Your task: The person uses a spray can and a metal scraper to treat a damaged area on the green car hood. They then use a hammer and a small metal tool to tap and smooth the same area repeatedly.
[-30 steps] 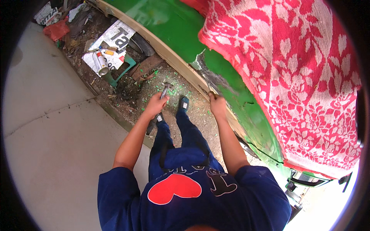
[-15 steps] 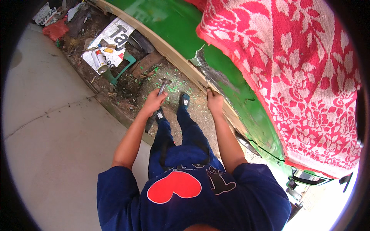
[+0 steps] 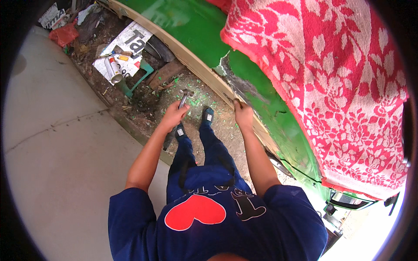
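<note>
In my left hand (image 3: 174, 116) I grip a hammer (image 3: 183, 99) by its handle, its metal head up and away from me over the littered ground. My right hand (image 3: 244, 115) is closed around a thin, pointed metal tool (image 3: 234, 92); whether it is a chisel or a screwdriver is too small to tell. That tool leans at the lower edge of a green vehicle body (image 3: 187, 30), beside a scraped patch (image 3: 241, 82) where grey shows under torn paint. A beige sill strip (image 3: 191, 60) runs along the green panel. The hammer and the tool are apart.
A red and white floral cloth (image 3: 313, 78) drapes over the vehicle at right. Green paint flakes (image 3: 198, 99) litter the dirt near my feet. Ahead to the left lie a spray can (image 3: 112, 70), a printed white board (image 3: 126, 41), a green frame (image 3: 141, 78) and a wood block (image 3: 166, 73).
Hardly anything differs. The thin tool in my right hand has tilted slightly, and the hammer stays in about the same place.
</note>
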{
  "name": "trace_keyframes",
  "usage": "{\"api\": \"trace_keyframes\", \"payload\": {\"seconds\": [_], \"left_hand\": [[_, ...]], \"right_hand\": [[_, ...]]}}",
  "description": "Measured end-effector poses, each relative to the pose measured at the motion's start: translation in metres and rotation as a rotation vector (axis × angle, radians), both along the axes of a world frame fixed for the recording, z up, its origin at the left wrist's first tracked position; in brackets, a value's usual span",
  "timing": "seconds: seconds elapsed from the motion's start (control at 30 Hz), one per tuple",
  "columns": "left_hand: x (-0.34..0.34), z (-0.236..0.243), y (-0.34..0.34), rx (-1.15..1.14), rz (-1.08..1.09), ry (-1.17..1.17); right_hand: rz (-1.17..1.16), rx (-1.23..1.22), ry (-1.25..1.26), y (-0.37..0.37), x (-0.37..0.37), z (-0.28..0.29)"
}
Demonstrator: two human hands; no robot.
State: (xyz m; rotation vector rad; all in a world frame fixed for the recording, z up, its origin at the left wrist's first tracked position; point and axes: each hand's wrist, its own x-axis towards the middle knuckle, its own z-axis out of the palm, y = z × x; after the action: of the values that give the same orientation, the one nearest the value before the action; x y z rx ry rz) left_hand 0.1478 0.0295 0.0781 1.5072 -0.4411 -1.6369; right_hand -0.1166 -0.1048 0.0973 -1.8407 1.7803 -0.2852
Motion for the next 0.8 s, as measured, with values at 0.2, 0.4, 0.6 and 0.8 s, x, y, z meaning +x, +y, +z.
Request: {"api": "trace_keyframes", "payload": {"seconds": [0.2,0.4,0.6,0.8], "left_hand": [[-0.001,0.001,-0.002,-0.003,-0.012,-0.022],[-0.003,-0.003,0.002,-0.025,-0.010,0.007],[-0.002,-0.001,0.000,-0.064,-0.014,-0.048],[0.002,0.000,0.011,0.005,0.033,0.020]], "right_hand": [[-0.073,0.085,0.045,-0.001,-0.001,0.002],[-0.075,0.038,0.102,0.004,0.011,-0.002],[-0.046,0.087,0.080,-0.008,0.013,-0.028],[-0.129,0.102,-0.025,0.002,0.008,0.003]]}}
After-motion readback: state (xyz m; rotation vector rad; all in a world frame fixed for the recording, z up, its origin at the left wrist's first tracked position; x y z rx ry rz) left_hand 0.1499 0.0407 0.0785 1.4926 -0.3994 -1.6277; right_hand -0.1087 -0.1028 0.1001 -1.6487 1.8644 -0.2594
